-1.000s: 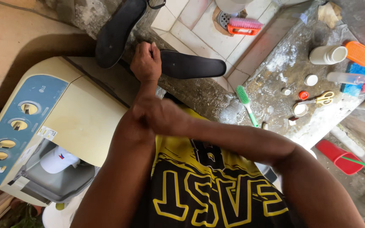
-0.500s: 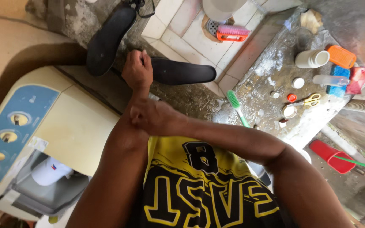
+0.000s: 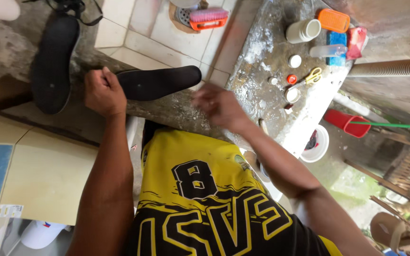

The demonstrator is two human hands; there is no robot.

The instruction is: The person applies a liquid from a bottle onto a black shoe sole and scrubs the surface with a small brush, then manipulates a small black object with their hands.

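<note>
My left hand (image 3: 103,92) is closed on the near end of a black shoe insole (image 3: 160,82) that lies along the rough concrete ledge (image 3: 176,109). A second black insole (image 3: 53,59) lies to the left of it, apart from the hand. My right hand (image 3: 219,106) is blurred, hovering just above the ledge to the right of the held insole, with fingers loosely apart and nothing visible in it. I wear a yellow and black jersey (image 3: 200,189).
A cream washing machine lid (image 3: 48,175) is at lower left. On the concrete counter (image 3: 262,47) sit a white cup (image 3: 302,31), an orange soap box (image 3: 333,20), a blue sponge (image 3: 336,40) and yellow scissors (image 3: 312,76). A pink scrub brush (image 3: 207,18) lies on tiles; a red dustpan (image 3: 345,121) and white bucket (image 3: 316,142) stand below.
My right hand has left my left wrist and swung right over the ledge. My left hand now grips the insole's end. The view has shifted right.
</note>
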